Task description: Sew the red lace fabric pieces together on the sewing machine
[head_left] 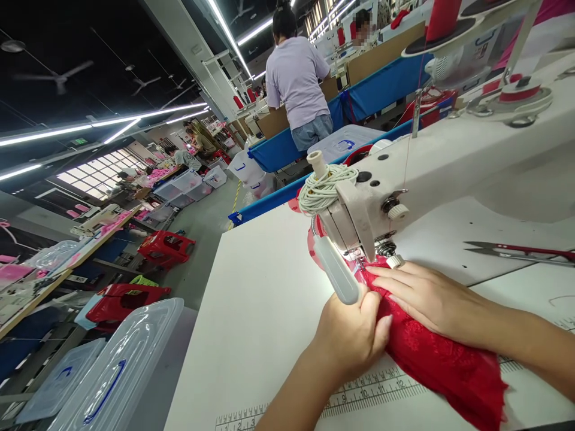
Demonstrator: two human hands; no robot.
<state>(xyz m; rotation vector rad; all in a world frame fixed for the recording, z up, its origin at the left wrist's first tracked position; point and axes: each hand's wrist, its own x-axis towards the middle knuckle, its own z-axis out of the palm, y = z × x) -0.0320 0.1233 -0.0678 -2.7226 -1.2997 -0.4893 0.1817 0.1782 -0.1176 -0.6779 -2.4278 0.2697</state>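
A piece of red lace fabric (431, 347) runs from under the needle area of a white sewing machine (354, 221) toward the table's front right. My left hand (353, 332) is closed at the fabric's left edge, thumb on top, just below the grey lamp (336, 269) fixed to the machine head. My right hand (426, 293) lies flat on the fabric, fingers stretched toward the presser foot (359, 263). The fabric's far end under the machine head is partly hidden. Its near end has a frayed edge.
Thread snips (521, 250) lie on the machine bed at right. A printed ruler (363, 393) crosses the white table (242, 311). Red thread (442, 21) stands above. Lidded plastic bins (130, 365) and red stools (166, 248) are at left; a person (296, 78) stands beyond.
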